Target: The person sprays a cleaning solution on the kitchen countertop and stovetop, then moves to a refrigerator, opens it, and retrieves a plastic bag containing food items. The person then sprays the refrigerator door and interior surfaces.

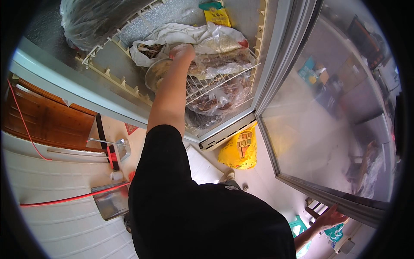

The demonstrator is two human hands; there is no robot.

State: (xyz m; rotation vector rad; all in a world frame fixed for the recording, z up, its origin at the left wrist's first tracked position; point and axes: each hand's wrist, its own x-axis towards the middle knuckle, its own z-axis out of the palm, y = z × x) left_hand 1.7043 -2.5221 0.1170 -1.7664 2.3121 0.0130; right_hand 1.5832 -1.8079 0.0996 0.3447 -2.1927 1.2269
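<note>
My left hand (182,51) reaches into an open upright refrigerator, its fingers at the rim of a round, shallow bowl (154,75) with pale contents. My forearm covers part of the bowl. Around the hand, on a white wire shelf (223,79), lie a white plastic bag (181,32) and clear bags of food (223,60). Dark dried-looking pieces (150,50) show in the white bag's left opening. At the lower right, my right hand (331,218) grips the edge of the framed glass door (310,136), which stands open and is fogged.
More bagged food (220,100) lies below the shelf, and a large plastic bag (93,19) at upper left. A yellow plastic bag (239,149) stands on the floor by the refrigerator's base. A red-handled broom or mop (74,196), a metal tray (111,200) and a green stool (299,226) are nearby.
</note>
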